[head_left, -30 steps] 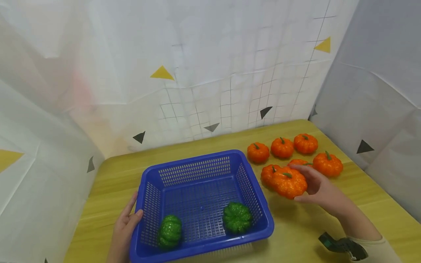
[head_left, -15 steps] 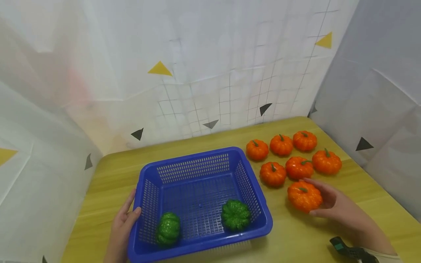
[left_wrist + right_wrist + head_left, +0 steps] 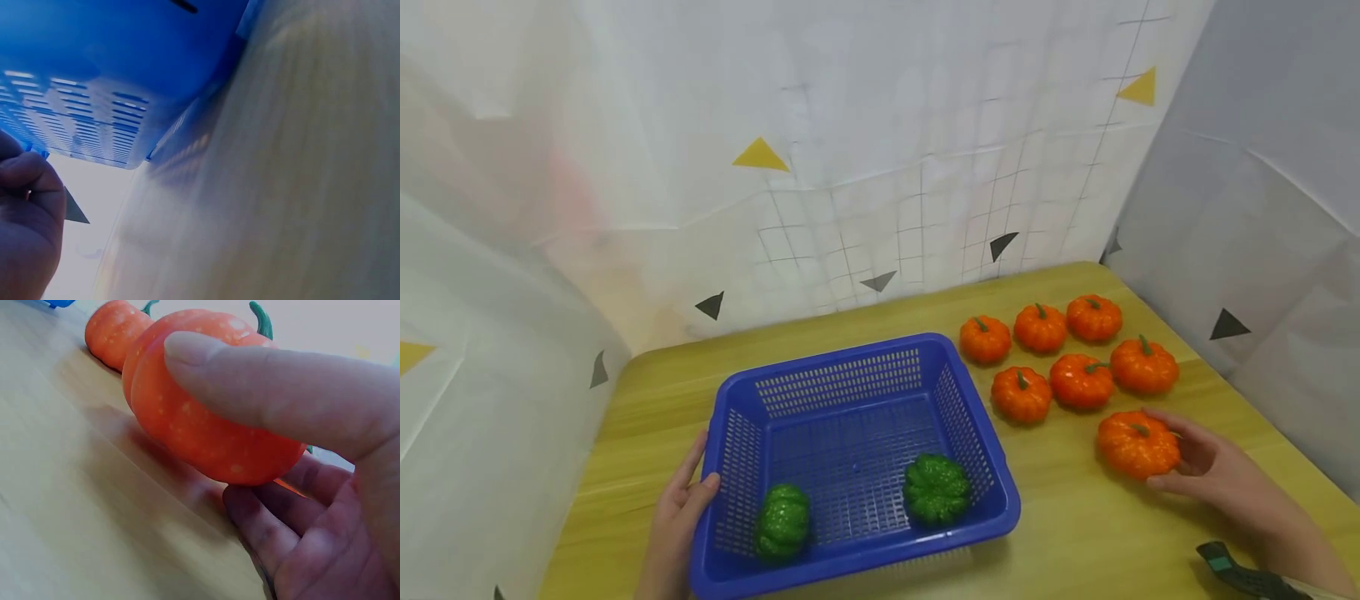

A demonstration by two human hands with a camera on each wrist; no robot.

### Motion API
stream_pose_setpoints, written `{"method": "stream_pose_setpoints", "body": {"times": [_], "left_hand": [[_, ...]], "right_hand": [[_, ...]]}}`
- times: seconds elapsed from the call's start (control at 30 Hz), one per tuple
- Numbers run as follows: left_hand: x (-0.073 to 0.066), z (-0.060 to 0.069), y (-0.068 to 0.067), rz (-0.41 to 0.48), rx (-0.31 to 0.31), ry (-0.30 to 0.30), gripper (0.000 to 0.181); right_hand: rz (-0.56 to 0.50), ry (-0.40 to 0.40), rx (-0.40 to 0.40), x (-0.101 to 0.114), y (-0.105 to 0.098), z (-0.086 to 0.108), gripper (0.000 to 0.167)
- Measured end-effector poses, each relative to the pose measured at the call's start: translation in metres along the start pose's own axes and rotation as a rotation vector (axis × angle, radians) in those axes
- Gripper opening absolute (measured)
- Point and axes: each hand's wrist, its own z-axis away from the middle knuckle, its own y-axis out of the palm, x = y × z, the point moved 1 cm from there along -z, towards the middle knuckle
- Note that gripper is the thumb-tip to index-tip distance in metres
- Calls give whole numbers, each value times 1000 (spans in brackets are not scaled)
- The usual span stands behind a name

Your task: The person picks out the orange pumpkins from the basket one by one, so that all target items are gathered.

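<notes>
A small orange pumpkin (image 3: 1138,445) is in my right hand (image 3: 1232,479), at the right of the head view. In the right wrist view, the thumb (image 3: 250,387) lies across the pumpkin's side and the other fingers are under and behind it. A shadow shows on the table beneath the pumpkin. With my left hand (image 3: 673,521) I hold the left rim of a blue plastic basket (image 3: 850,560), thumb on the rim and fingers along the outer wall. Inside the basket lie two green pumpkins, one at the front left (image 3: 782,523) and one at the front right (image 3: 937,490).
Several more orange pumpkins stand in two rows right of the basket, such as a front one (image 3: 1022,395) and a back one (image 3: 985,340). The wooden table (image 3: 1060,517) meets white sheeted walls (image 3: 865,108) at the back and sides.
My right hand has carried the pumpkin rightward, away from the basket and the front-row pumpkins it was overlapping. The left hand keeps its hold, and the view has shifted slightly.
</notes>
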Motion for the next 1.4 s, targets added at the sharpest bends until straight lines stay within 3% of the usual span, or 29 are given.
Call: {"method": "stream_pose_setpoints", "body": {"times": [0.13, 0.43, 0.57, 0.8, 1.03, 1.17, 1.4], "left_hand": [[-1, 1, 0, -2, -6, -7, 61], [1, 1, 0, -25, -14, 14, 60], [1, 2, 0, -28, -25, 5, 60], [2, 2, 0, -36, -30, 19, 61], [2, 3, 1, -37, -36, 6, 61], [1, 3, 1, -43, -32, 16, 60], [-2, 0, 3, -66, -44, -10, 62]], "right_hand": [[36, -34, -6, -2, -4, -2, 77], [150, 13, 34, 0, -4, -3, 77], [114, -17, 43, 1, -4, -3, 78], [96, -147, 40, -1, -4, -5, 92], [5, -164, 62, -3, -6, -3, 95], [-74, -162, 80, -1, -7, 0, 90], [-99, -164, 110, -4, -10, 1, 79]]}}
